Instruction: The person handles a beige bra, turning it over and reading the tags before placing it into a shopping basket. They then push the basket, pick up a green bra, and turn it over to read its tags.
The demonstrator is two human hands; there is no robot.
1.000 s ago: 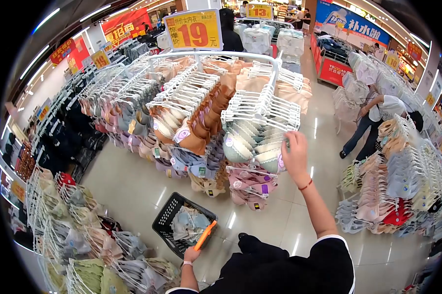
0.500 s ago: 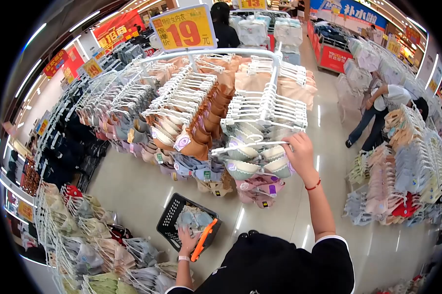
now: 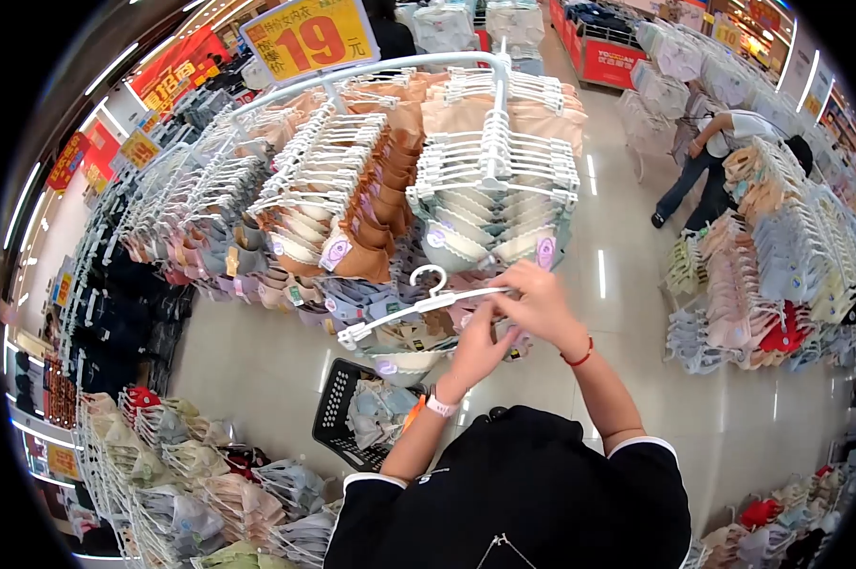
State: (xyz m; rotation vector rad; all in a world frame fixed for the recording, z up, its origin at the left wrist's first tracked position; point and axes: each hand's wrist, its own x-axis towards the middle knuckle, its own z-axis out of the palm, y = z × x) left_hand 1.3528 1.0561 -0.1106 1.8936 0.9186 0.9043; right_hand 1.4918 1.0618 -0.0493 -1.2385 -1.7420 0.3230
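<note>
A white plastic hanger [image 3: 428, 305] with its hook upward is held out in front of the rack, slightly tilted. From it hangs a bra with pale scalloped cups [image 3: 404, 365], partly hidden by my hands. My right hand [image 3: 534, 302] is closed around the right end of the hanger. Just below and touching that area, my left hand [image 3: 480, 351] has its fingers pinched together; what lies between them is hidden. A black basket [image 3: 331, 417] with an orange handle stands on the floor below my left forearm, with light-coloured garments [image 3: 378, 412] in it.
Ahead stands a curved white rack [image 3: 418, 63] of bras on hangers, under a yellow price sign [image 3: 309, 40]. More bras [image 3: 200, 455] hang at lower left. On the right, a person [image 3: 731, 142] bends beside another loaded rack [image 3: 779, 275]. Tiled floor [image 3: 608, 228] runs between.
My right hand has drawn the hanger and bra away from the rack toward me. My left hand has risen from the basket to meet it. The view has shifted slightly.
</note>
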